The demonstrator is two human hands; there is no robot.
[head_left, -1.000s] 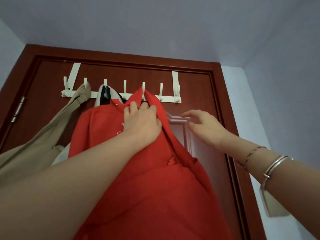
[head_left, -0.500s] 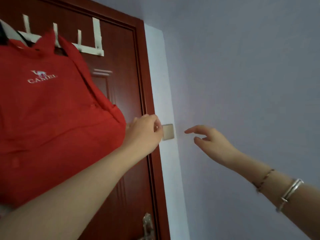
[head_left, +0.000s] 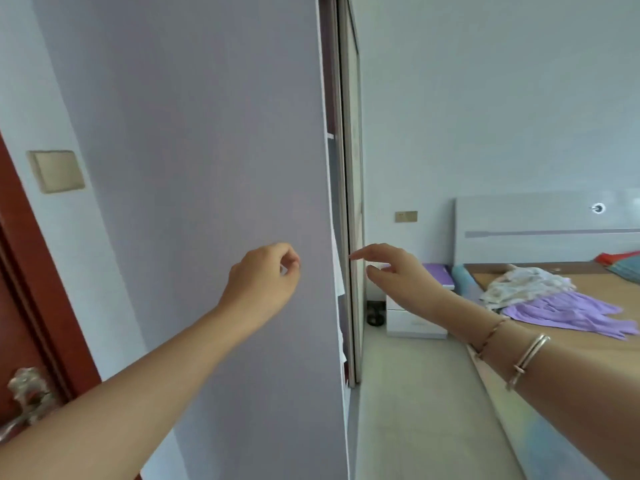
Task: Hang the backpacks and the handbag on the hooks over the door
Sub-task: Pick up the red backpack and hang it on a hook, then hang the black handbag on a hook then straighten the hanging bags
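Since the earlier frame, view has swung right off the hooks; red backpack out of sight. Left hand loosely curled, right hand spread, both empty. Judged step: fetch next bag, likely toward bed.

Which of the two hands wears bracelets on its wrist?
The right hand; its wrist carries two bracelets, while the left hand has a bare wrist.
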